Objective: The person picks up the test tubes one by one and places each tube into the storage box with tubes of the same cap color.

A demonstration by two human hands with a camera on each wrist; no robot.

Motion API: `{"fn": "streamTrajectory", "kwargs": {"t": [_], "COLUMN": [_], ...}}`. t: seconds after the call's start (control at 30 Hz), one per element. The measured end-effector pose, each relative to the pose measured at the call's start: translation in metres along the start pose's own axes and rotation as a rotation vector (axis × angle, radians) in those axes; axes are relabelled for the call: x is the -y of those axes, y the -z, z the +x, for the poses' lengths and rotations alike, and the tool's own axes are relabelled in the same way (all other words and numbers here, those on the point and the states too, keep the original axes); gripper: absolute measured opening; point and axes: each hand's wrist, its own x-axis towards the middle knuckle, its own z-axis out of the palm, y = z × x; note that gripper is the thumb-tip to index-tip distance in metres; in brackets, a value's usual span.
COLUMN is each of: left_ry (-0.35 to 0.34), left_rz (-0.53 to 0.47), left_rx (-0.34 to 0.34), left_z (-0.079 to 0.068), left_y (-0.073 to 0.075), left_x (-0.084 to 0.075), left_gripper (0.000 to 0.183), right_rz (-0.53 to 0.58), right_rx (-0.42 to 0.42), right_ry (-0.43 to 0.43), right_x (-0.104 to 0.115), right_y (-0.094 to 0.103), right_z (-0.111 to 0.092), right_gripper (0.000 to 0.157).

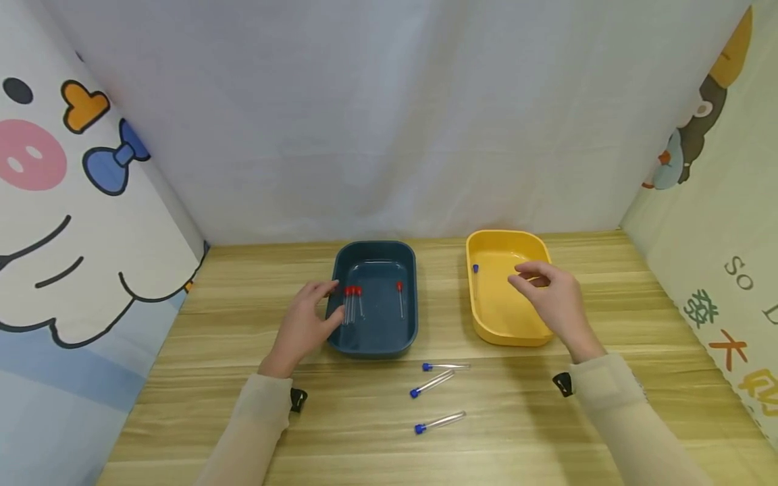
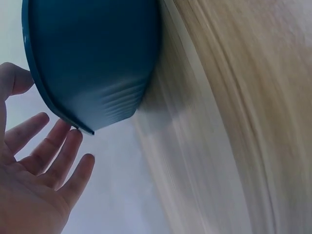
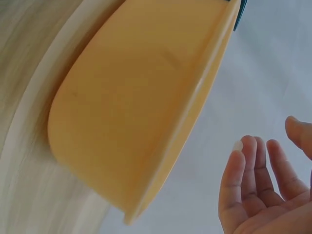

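Observation:
My left hand [image 1: 306, 322] is at the left rim of a dark blue bin [image 1: 373, 347], fingers loosely spread and fingertips right at the rim in the left wrist view. Inside that bin lie several clear test tubes with red caps, most grouped at the left and one red-capped tube [image 1: 400, 300] at the right. Above the right side of a yellow bin [image 1: 510, 339] hovers my right hand [image 1: 556, 300], thumb and fingers apart with nothing between them. A blue-capped test tube [image 1: 476, 280] lies along the left inside wall of the yellow bin.
In front of the bins, three blue-capped tubes lie on the wooden table [image 1: 340, 432]: a back tube [image 1: 446, 366], a middle tube [image 1: 433, 383] and a front tube [image 1: 440, 422]. A pale curtain [image 1: 389, 121] hangs behind, with printed cloths at both sides.

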Motion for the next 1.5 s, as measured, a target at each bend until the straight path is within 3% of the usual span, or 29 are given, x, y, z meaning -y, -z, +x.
{"fn": "streamTrajectory", "kwargs": {"t": [0.23, 0.57, 0.9, 1.5], "left_ry": [-0.035, -0.168, -0.241, -0.354], "left_rz": [0.022, 0.015, -0.019, -0.036], "left_rx": [-0.028, -0.092, -0.113, -0.047], "left_z": [-0.003, -0.006, -0.011, -0.026], "left_y": [-0.002, -0.006, -0.012, -0.033], "left_x": [-0.007, -0.020, -0.032, -0.049], "left_gripper": [0.054, 0.049, 0.048, 0.050], "right_rz": [-0.019, -0.053, -0.101, -0.146], "right_rx": [-0.025, -0.041, -0.043, -0.059], "right_ry": [-0.004, -0.030, -0.060, -0.131], "right_x": [-0.011, -0.028, -0.044, -0.058], "right_y": [0.008, 0.013, 0.012, 0.003], "right_z": [-0.003, -0.005, -0.009, -0.007], "right_gripper": [0.039, 0.040, 0.044, 0.058]}}
